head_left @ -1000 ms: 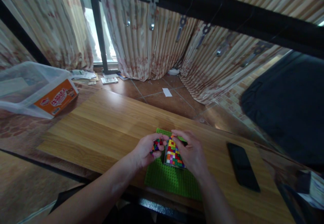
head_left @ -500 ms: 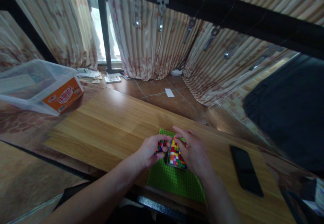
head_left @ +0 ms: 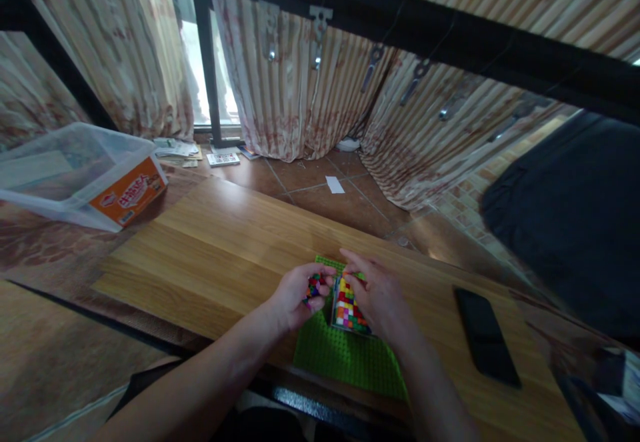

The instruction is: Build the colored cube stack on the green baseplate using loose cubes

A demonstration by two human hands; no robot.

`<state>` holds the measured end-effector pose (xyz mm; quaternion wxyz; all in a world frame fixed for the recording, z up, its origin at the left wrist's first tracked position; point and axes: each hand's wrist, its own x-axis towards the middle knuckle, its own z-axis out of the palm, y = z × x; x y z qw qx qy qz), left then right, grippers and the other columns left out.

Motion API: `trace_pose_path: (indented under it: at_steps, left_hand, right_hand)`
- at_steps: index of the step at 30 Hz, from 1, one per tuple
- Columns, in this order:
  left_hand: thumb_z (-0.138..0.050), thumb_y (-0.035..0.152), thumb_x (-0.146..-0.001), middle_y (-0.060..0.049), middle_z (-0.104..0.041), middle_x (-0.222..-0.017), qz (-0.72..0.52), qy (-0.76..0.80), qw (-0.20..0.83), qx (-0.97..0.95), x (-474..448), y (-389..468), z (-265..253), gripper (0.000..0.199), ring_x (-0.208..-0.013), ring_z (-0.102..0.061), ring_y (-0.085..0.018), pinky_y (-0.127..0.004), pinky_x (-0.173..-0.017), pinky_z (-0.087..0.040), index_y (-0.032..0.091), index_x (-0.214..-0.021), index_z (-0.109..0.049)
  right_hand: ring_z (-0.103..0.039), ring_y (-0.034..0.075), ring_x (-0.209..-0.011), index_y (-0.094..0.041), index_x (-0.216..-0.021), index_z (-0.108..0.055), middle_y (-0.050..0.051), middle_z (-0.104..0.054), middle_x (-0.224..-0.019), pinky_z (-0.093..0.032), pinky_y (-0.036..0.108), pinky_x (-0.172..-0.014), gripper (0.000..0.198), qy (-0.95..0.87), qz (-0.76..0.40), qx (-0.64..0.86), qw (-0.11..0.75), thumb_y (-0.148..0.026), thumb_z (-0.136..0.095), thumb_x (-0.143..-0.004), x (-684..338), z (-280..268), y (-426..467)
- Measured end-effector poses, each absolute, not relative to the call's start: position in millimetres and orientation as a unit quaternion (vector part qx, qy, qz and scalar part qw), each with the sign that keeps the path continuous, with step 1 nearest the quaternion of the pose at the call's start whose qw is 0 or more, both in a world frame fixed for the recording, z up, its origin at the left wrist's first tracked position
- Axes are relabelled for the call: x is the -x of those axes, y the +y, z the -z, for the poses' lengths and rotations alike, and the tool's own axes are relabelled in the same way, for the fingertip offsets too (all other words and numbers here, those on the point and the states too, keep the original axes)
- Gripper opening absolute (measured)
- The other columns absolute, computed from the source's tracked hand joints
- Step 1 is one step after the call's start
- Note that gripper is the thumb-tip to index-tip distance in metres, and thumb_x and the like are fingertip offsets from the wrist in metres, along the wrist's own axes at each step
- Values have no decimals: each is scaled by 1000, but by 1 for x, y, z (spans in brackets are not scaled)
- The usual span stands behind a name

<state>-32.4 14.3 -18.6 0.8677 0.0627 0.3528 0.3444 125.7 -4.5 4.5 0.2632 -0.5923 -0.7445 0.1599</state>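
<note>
Cupped in my left hand (head_left: 299, 295) are several small coloured building bricks (head_left: 313, 287). Just right of it, a small block of red, yellow, white and other coloured bricks (head_left: 345, 305) stands on a green studded baseplate (head_left: 345, 362). My right hand (head_left: 377, 295) reaches over the right side of that block. Its thumb and a finger pinch at the block's far edge beside an orange brick, while the index finger sticks out. Whether the orange brick is held or only touched is hard to see. The right hand hides part of the block.
The baseplate lies on a wooden table (head_left: 225, 242). A black phone (head_left: 486, 335) rests at the right. A clear plastic bin (head_left: 90, 162) with an orange label stands at the far left. Papers (head_left: 175, 149) lie on the floor beyond, before curtains. A dark covered shape (head_left: 565, 215) is at the right.
Both hands stay almost in place. The fingers of my left hand have shifted slightly around the loose bricks, and the view has moved a little.
</note>
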Motion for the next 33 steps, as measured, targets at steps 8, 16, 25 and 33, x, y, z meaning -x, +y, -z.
trace_pose_path:
  at_steps: [8, 16, 25, 33]
  left_hand:
    - [-45, 16, -87, -2, -51, -66, -415, 235, 876, 68, 42, 20, 9, 17, -47, -46, -4, -11, -36, -31, 7, -84, -59]
    - [-46, 17, -87, -12, -64, -82, -464, 220, 855, 78, 40, 19, 6, 21, -73, -63, -14, -22, -67, -53, 6, -89, -64]
    - [-45, 22, -87, -13, -67, -89, -447, 211, 869, 4, 37, 14, 5, 26, -83, -64, -16, -25, -76, -51, 7, -92, -66]
    - [-46, 22, -87, -13, -67, -89, -452, 213, 866, 4, 36, 14, 7, 25, -83, -64, -16, -24, -78, -51, 7, -91, -66]
  right_hand:
    - [-65, 22, -96, -24, -118, -61, 6, -70, -102, -49, 41, -87, 34, -711, -155, 595, 341, -28, -60, -84, -135, -8, -14]
    - [-64, 18, -84, -27, -93, -70, 2, -69, -88, -50, 31, -75, 13, -753, -232, 500, 358, -26, -58, -89, -100, -27, -30]
    - [-61, 20, -90, -24, -92, -67, 3, -67, -93, -48, 33, -80, 10, -765, -179, 526, 326, -21, -59, -88, -77, -13, -35]
    - [-60, 19, -84, -23, -85, -62, 2, -65, -87, -45, 31, -75, 11, -765, -182, 533, 313, -16, -55, -89, -78, -14, -33]
